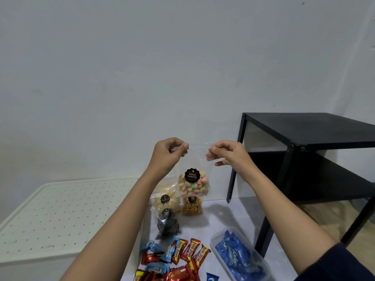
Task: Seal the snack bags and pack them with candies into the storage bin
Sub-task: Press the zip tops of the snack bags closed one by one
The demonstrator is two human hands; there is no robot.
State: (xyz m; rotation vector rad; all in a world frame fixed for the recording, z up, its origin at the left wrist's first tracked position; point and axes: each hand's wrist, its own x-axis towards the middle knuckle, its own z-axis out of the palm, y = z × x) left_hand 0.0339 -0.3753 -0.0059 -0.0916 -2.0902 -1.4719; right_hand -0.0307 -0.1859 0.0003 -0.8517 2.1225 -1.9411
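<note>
I hold a clear snack bag [193, 183] of small biscuits with pink and green icing, black round label on its front, upright in the air. My left hand [169, 154] pinches its top left corner and my right hand [227, 154] pinches its top right corner. Below it on the floor lie three more clear snack bags: a pale cracker bag [165, 199], an orange snack bag [192, 206] and a dark snack bag [167, 223]. Red and blue wrapped candies [176, 258] lie scattered near the bottom. The white storage bin [60, 216] with its perforated lid stands at the left.
A clear tray [261, 258] holding blue candy packets sits at the lower right. A black two-level metal table [308, 142] stands at the right, its legs close to the tray. A plain pale wall fills the back.
</note>
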